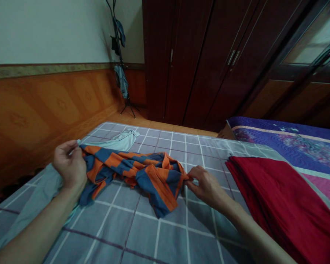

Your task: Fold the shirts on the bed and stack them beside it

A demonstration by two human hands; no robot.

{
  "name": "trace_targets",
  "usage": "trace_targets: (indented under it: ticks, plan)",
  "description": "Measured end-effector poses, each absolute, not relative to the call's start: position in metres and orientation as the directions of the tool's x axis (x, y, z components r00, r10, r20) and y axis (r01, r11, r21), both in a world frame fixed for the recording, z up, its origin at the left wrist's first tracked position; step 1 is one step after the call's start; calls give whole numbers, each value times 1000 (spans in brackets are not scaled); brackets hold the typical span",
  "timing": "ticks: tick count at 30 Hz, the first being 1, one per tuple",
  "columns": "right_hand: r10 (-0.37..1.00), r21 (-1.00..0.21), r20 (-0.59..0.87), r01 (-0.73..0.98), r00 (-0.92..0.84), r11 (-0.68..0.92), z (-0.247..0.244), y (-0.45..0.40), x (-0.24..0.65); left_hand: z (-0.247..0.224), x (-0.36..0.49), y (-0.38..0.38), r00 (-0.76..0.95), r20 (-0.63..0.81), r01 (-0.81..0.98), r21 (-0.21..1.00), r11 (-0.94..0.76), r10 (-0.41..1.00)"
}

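Observation:
An orange and blue checked garment (126, 165) hangs bunched between my two hands, low over the grey checked bed sheet (143, 234). My left hand (71, 163) pinches its left end. At its right end, the fingertips of my right hand (202, 185) are closed on the fabric, and a loose flap droops just left of them. A pale green cloth (118, 141) lies on the sheet behind the garment, and more pale cloth (41, 194) is partly hidden under my left forearm.
On the right lies a folded red cloth (280, 198), beside a purple floral bedspread (291, 141). Dark wooden wardrobes (195, 62) stand beyond the bed. A coat rack (119, 51) with hanging items is in the far corner by the orange-panelled wall (44, 102).

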State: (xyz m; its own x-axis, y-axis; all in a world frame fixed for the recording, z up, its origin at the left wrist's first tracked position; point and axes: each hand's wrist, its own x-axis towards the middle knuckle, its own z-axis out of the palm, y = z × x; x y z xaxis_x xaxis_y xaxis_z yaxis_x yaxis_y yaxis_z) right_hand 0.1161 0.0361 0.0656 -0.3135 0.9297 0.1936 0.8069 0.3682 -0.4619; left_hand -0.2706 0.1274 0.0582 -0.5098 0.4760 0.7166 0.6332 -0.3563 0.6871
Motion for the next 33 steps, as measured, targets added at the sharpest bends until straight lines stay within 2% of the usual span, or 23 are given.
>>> trace_targets:
  ticks: [2,4,5,7,9,12,14,16,19,21,22,24,26,28,29,31,33]
  plan:
    - [920,-548,219,739,-325,392,73,29,102,67,-252,107,-451,782,663,617,-424,431]
    - [906,-617,268,664,-328,423,81,19,87,73,-221,78,-134,805,607,528,-594,578]
    - [897,-642,299,627,-326,442,84,14,80,72,-203,63,107,776,550,475,-687,622]
    - [880,-694,349,543,-322,473,89,4,69,64,-172,38,526,584,448,428,-785,618]
    - [876,-750,358,460,-322,475,92,-4,62,49,-149,24,655,485,431,389,-814,579]
    - [879,-802,322,392,-353,451,95,-11,59,34,-136,21,650,476,464,369,-806,592]
    - [874,-809,304,382,-379,447,97,-12,59,34,-139,26,561,514,461,457,-761,649]
    - [884,-820,275,387,-379,421,98,-11,61,41,-149,35,383,548,423,612,-668,744]
    - [915,-843,192,418,-356,339,98,-7,65,52,-172,55,-29,502,314,825,-469,864]
    - [919,-825,163,462,-358,326,96,-2,67,55,-187,69,-227,454,286,877,-387,862]
    - [919,-803,166,492,-358,337,93,0,68,55,-192,73,-269,470,321,867,-382,841]
    - [918,-762,173,543,-356,354,87,5,70,55,-196,76,-214,609,478,747,-461,764]
    - [924,-768,148,548,-353,332,81,9,70,54,-191,67,45,772,598,487,-636,634]
    - [932,-819,112,499,-344,283,77,9,70,54,-179,53,377,783,542,246,-804,494]
    - [935,-848,103,461,-339,261,76,9,69,54,-172,46,510,736,482,184,-857,445]
    - [935,-893,110,380,-337,242,79,6,67,53,-159,36,646,646,416,150,-897,407]
    - [924,-914,135,316,-358,256,84,2,66,54,-153,32,634,640,406,201,-891,433]
